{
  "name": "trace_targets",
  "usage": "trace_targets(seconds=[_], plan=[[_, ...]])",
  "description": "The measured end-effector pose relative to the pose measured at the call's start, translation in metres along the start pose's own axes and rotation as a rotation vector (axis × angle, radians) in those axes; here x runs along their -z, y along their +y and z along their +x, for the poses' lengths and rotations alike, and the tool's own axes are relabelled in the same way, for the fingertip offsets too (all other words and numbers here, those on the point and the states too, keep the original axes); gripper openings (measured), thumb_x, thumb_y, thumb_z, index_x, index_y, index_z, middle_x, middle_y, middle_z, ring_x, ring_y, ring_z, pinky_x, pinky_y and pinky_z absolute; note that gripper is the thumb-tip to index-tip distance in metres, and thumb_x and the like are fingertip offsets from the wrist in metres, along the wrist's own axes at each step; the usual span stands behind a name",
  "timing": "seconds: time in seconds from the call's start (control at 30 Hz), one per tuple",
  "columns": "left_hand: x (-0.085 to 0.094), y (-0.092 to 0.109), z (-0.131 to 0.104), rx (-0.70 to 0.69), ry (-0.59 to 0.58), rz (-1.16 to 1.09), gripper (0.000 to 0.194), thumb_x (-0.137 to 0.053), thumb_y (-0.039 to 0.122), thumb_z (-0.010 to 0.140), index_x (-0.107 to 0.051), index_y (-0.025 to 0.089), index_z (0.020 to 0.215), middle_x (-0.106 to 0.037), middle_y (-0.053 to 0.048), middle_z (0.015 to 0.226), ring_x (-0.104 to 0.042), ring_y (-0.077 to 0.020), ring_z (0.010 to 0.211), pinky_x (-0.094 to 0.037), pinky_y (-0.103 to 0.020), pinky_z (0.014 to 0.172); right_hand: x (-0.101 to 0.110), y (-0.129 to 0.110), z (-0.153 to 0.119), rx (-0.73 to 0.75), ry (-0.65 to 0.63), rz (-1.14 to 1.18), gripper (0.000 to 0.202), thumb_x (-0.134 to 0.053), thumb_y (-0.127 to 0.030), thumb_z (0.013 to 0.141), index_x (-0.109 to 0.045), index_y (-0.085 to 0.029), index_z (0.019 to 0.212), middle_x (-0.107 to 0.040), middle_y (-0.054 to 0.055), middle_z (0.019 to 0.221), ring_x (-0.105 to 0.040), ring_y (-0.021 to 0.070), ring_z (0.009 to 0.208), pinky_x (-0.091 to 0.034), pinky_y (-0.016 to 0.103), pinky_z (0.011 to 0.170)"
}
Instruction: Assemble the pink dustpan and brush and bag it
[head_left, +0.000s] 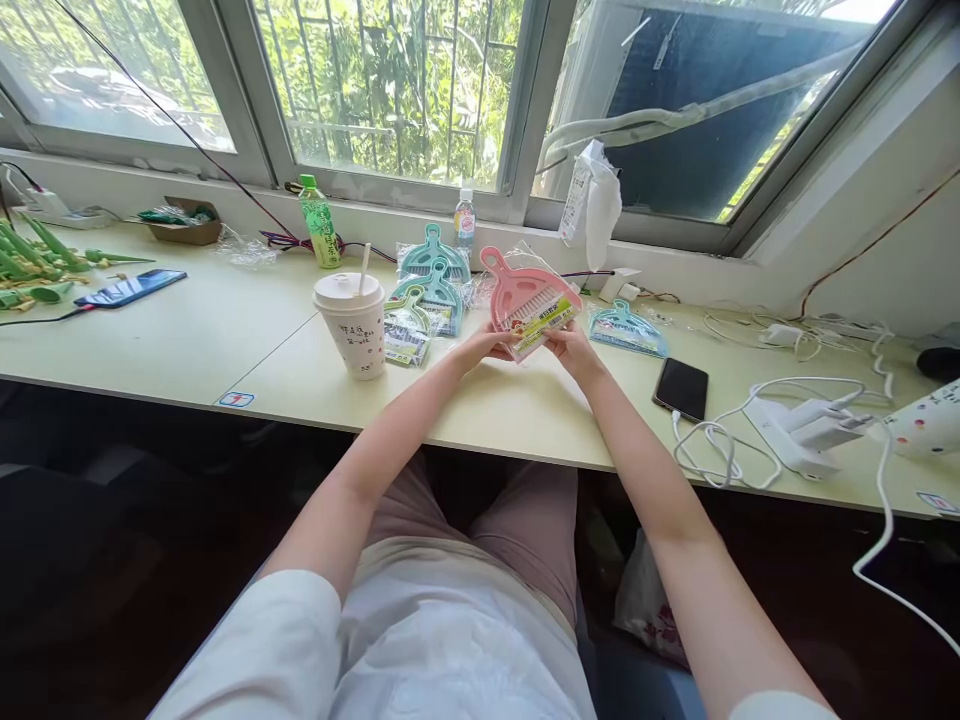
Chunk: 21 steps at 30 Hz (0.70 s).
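Both hands (491, 344) (570, 349), arms (405, 420) outstretched, hold a pink dustpan (520, 287).

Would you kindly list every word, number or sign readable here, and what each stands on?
Nothing reads with certainty.
Pink dustpan: label characters blurred.
Paper cup: lettering too small.
Green bottle: characters blurred.
Left desk sticker: red mark, perhaps "7".
Right desk sticker: blurred.
Other dustpans: labels too small.
White pack, small bottle: print too small.

The pink dustpan (514, 288) looks like smooth plastic under glossy clear film (526, 348); the desk (285, 385) is smooth and faintly shiny, the cup (349, 335) on the left matt and papery, the phone (681, 390) on the right glossy and glass-faced, the far window frame (531, 105) dull metal
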<state>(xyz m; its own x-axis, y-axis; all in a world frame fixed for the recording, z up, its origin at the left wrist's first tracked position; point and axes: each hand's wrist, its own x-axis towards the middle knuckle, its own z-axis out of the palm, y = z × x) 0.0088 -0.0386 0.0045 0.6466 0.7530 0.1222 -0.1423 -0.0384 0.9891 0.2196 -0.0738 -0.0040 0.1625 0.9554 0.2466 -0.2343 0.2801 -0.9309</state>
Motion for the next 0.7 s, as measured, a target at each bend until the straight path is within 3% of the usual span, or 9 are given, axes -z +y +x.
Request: trace_targets(seconds=[0.27,0.47,0.57,0.7], plan=[[0.002,-0.003,0.003,0.001,0.008,-0.011,0.048,-0.074,0.025,0.074,-0.058,0.017,0.118,-0.074,-0.006,0.094,-0.071,-0.018,0.077,-0.062,-0.036,0.078,-0.006,-0.003,-0.005,-0.021,0.032,0.033,0.049,-0.082,-0.014,0.058,-0.058,-0.028,0.098,-0.074,0.0,0.109,-0.065,0.024,0.121,-0.056,0.045,0.106],[-0.005,0.006,-0.004,0.004,0.041,0.048,0.05,-0.076,0.031,0.074,-0.06,0.016,0.119,-0.075,-0.007,0.092,-0.071,-0.0171,0.073,-0.06,-0.034,0.077,-0.012,-0.008,-0.008,-0.014,0.119,0.057,0.049,-0.085,-0.011,0.056,-0.056,-0.027,0.093,-0.073,0.0,0.101,-0.067,0.0228,0.118,-0.061,0.04,0.099],[-0.014,0.012,-0.013,0.022,-0.034,0.066,0.055,-0.074,0.038,0.079,-0.058,0.017,0.128,-0.077,-0.011,0.103,-0.074,-0.0187,0.074,-0.059,-0.034,0.077,-0.015,-0.009,-0.011,0.026,0.124,0.061,0.047,-0.085,-0.012,0.056,-0.057,-0.026,0.092,-0.073,0.001,0.1,-0.068,0.0228,0.115,-0.061,0.039,0.098],[-0.022,0.017,-0.023,0.128,-0.251,0.115,0.066,-0.069,0.054,0.083,-0.051,0.022,0.138,-0.076,-0.014,0.113,-0.075,-0.0207,0.078,-0.059,-0.034,0.078,-0.019,-0.012,-0.015,0.109,0.123,0.094,0.042,-0.081,-0.014,0.06,-0.059,-0.027,0.093,-0.073,0.0,0.103,-0.068,0.0206,0.115,-0.06,0.037,0.1]])
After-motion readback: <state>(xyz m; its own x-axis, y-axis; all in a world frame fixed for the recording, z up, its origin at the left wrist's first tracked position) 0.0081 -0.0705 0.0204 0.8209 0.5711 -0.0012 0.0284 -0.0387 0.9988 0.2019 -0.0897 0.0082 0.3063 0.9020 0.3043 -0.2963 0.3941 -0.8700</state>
